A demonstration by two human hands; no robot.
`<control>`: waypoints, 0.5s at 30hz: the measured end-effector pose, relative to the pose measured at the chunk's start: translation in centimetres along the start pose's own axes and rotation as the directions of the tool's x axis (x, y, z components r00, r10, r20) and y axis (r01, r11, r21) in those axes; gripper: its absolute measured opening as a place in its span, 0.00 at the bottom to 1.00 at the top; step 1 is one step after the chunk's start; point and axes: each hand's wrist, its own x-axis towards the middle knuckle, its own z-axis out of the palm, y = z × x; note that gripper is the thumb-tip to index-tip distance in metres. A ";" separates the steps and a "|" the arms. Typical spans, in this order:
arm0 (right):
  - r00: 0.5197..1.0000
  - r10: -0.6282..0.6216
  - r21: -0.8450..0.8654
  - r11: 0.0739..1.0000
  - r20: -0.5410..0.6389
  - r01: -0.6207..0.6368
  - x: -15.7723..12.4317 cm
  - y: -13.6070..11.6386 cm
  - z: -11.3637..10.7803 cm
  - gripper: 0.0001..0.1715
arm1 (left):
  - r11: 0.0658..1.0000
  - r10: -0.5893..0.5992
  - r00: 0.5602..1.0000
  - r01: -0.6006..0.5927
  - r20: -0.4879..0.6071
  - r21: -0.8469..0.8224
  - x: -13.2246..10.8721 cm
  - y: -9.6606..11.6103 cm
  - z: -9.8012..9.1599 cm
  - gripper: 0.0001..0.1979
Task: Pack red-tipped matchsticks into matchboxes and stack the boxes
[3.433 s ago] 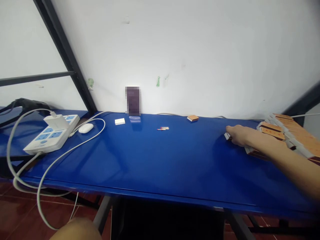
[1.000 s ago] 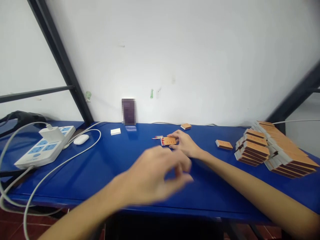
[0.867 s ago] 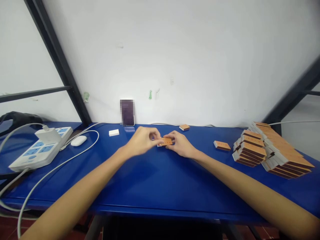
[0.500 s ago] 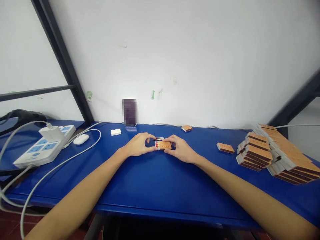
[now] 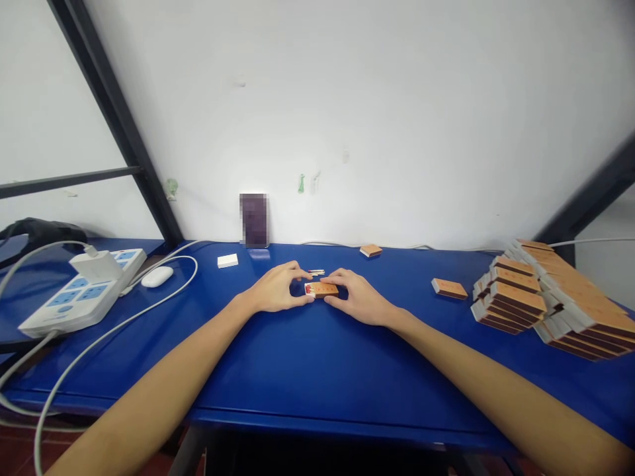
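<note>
In the middle of the blue table, a matchbox (image 5: 327, 289) with an orange top has its left end slid partly out, and red match heads (image 5: 309, 288) show there. My right hand (image 5: 361, 299) grips the sleeve of this box between thumb and fingers at the right end. At the left end, my left hand (image 5: 276, 288) curls round the opened tray, its thumb against the near corner and its index finger at the far side. Just behind the box lie several loose matches (image 5: 316, 272), close to both index fingertips.
Stacked matchboxes (image 5: 570, 291) fill the right side. Single matchboxes lie at right (image 5: 449, 288) and by the wall (image 5: 370, 250). A small white box (image 5: 227, 260), a phone-like dark panel (image 5: 254, 221), a white case (image 5: 157, 276), cables and a power strip (image 5: 82, 291) are left.
The view has shifted slightly. The matchbox sits a little further left between my hands, and its opened end with the match heads shows more clearly. My left index finger has come down slightly.
</note>
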 end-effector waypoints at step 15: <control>0.996 0.081 -0.040 0.996 0.038 -0.080 5.8 2.8 -1.1 0.14 | 0.960 -0.265 0.957 0.273 -0.119 0.057 1.8 -2.7 1.4 0.08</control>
